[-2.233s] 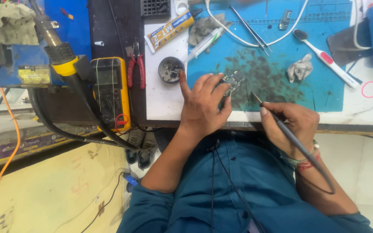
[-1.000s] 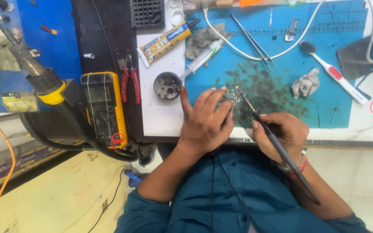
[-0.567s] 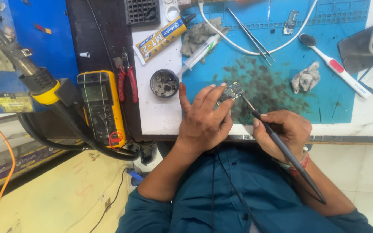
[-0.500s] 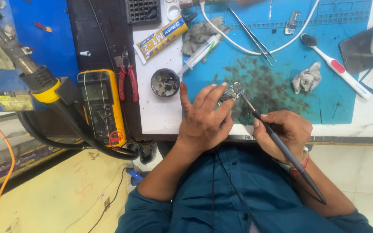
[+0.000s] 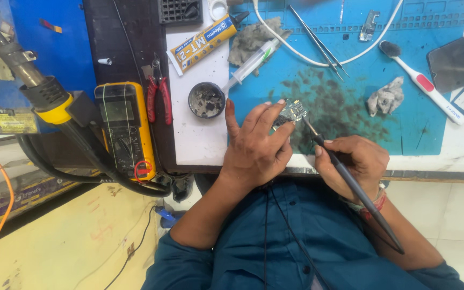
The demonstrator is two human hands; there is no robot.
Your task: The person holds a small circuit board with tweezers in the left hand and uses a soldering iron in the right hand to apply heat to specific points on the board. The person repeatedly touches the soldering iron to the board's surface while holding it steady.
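The left hand (image 5: 254, 145) lies on the front edge of the surface (image 5: 200, 142), its fingers curled over a small circuit board (image 5: 291, 111) and pinning it onto the blue mat (image 5: 404, 115); the board sits at the mat's near edge, at 1 o'clock from that hand. The right hand (image 5: 353, 164) is closed in a pen grip around a dark soldering iron (image 5: 350, 180), whose thin tip reaches up to 11 o'clock and meets the board's right side, while its handle runs back to 5 o'clock over the wrist. At 10 o'clock from the left hand stands a small round tin (image 5: 206, 100) of dark paste, just beside a syringe (image 5: 251, 63) that slants toward 1 o'clock. Farther up lie a yellow glue tube (image 5: 202, 44), a pair of tweezers (image 5: 318, 40) and a white cable (image 5: 296, 51). At 2 o'clock from the right hand rest a crumpled grey wipe (image 5: 385, 96) and a toothbrush (image 5: 422, 83). Left of the white part of the surface are red-handled cutters (image 5: 158, 96) and a yellow multimeter (image 5: 124, 126).
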